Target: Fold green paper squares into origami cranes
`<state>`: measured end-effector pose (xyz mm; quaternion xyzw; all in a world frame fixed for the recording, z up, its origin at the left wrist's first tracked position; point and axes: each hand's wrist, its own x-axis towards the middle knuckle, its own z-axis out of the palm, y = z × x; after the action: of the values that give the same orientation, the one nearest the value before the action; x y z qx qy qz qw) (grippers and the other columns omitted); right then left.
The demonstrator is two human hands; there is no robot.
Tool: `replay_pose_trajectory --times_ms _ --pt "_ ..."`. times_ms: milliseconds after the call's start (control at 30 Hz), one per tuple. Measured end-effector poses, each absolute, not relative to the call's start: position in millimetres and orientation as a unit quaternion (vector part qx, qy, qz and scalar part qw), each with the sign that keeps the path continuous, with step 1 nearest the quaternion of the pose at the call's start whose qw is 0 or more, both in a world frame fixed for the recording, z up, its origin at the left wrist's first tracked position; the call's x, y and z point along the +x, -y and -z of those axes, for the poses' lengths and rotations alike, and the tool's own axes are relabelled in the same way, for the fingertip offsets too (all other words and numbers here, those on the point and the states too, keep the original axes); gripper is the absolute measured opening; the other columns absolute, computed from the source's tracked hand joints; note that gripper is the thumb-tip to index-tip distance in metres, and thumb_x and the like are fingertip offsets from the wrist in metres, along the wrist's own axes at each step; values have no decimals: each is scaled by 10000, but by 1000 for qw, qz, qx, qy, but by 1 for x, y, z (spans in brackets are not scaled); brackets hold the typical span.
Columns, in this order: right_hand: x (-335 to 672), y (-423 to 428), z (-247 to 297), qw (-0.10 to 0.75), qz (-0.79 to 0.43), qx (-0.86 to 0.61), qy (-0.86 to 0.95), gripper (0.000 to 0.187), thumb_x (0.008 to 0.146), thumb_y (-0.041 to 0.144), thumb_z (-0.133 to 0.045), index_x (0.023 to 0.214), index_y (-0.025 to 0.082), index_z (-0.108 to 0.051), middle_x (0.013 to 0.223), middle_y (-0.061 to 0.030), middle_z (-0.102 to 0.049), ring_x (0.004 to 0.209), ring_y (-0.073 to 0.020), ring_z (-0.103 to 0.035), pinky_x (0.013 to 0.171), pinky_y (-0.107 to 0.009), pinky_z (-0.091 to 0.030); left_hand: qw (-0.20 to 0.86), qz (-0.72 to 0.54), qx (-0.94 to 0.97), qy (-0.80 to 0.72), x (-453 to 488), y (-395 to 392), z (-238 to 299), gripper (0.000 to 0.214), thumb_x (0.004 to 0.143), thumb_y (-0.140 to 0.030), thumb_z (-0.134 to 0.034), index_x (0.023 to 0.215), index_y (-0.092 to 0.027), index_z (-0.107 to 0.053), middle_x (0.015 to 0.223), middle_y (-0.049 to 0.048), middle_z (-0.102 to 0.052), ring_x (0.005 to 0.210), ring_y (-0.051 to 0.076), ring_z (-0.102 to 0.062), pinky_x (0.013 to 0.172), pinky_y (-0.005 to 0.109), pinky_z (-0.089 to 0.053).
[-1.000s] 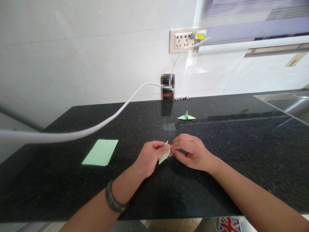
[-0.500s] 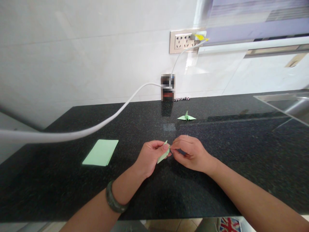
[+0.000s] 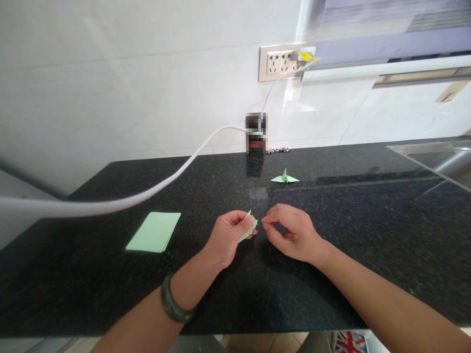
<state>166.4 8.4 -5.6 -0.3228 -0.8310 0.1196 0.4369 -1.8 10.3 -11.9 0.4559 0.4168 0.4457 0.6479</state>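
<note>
A small folded piece of light green paper (image 3: 253, 228) is pinched between the thumb and fingers of a person's left hand (image 3: 226, 240), held over a speckled black countertop (image 3: 221, 309). The right hand (image 3: 292, 230), thumb and fingertips drawn together with nothing visible between them, hangs just beside the paper's narrow tip, apart from it. Beyond the hands, a green origami crane (image 3: 284, 179) rests with wings spread; to the left lies a stack of matching sheets (image 3: 153, 232). The small folds look vulnerable: too hard a squeeze from the left thumb could crush or skew them, while a sharp tug on the tip could tear it, or open the creases should the left grip slacken.
</note>
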Motion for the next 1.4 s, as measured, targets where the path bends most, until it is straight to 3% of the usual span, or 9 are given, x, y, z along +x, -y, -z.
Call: replay_pose_trajectory --times_ms 233,500,700,1000,1100,1267,1400 --pt "162 -5 4 420 -189 -366 809 91 752 123 -497 757 165 -577 690 -23 -567 631 -118 -511 591 -255 -415 641 -456 474 -396 -1 -9 9 217 713 -334 -601 642 -134 -552 560 -13 -515 535 76 -469 554 215 -384" --pt "156 -6 1 402 -275 -391 781 196 837 195 -442 729 160 -602 676 -21 -600 631 -112 -541 601 -237 -422 695 -460 400 -380 1 -9 10 210 657 -302 -664 779 -131 -667 648 25 -615 606 104 -535 635 249 -425" --pt "156 -8 6 414 -276 -415 761 158 818 247 -485 734 159 -584 655 -16 -586 591 -110 -524 546 -225 -406 685 -443 438 -379 0 -10 15 298 702 -283 -627 968 -151 -653 762 47 -658 715 134 -573 738 287 -425" --pt "156 -4 4 440 -234 -435 750 210 804 258 -505 624 159 -551 562 5 -525 532 -100 -476 510 -223 -368 644 -445 485 -389 0 -8 15 296 686 -292 -630 948 -159 -666 846 65 -669 833 183 -578 752 298 -438" --pt "158 -10 8 456 -323 -426 711 214 813 310 -491 702 158 -594 623 -17 -584 570 -113 -524 541 -232 -413 674 -449 469 -353 0 -10 16 372 686 -227 -634 1053 -172 -606 898 59 -648 825 161 -579 793 315 -431" --pt "162 -25 19 490 -486 -473 547 338 817 447 -431 761 148 -577 543 28 -479 400 -69 -438 391 -202 -382 704 -456 451 -306 -1 -11 13 586 709 -161 -603 1251 -248 -400 956 34 -570 830 142 -570 816 362 -435" --pt "160 -25 20 429 -589 -473 495 342 789 473 -462 801 144 -559 633 7 -515 411 -55 -402 333 -173 -351 708 -456 457 -285 -4 -11 11 646 720 -157 -589 1285 -311 -315 1025 29 -505 783 112 -552 751 323 -457"
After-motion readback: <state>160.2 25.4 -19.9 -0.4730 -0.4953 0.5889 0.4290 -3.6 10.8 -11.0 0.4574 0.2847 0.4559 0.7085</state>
